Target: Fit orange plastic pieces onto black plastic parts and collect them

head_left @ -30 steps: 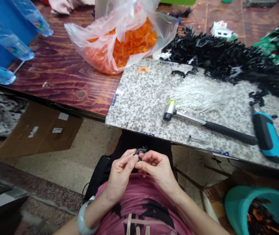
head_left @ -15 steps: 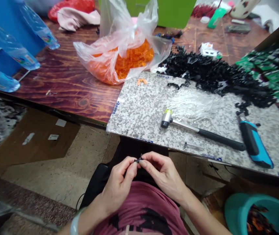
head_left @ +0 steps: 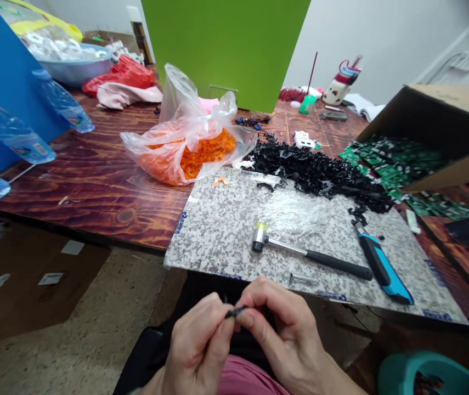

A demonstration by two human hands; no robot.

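A: Where are the hands?

B: Low at bottom centre, forearms angled inward over the lap, the left hand [head_left: 195, 348] and right hand [head_left: 281, 334] almost meeting.

A: And the fingers?

B: Curled in, nearly closed. The fingers [head_left: 259, 310] of both hands pinch a small black plastic piece [head_left: 235, 312] between them.

A: What's just beyond?

B: A speckled stone slab [head_left: 213, 247], with a steel-shafted mallet [head_left: 312, 255] on it, and a heap of black plastic parts [head_left: 312, 173] at its far edge.

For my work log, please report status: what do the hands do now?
Left hand, right hand: both pinch small black plastic part. Soft-face mallet on speckled board, beyond the hands.
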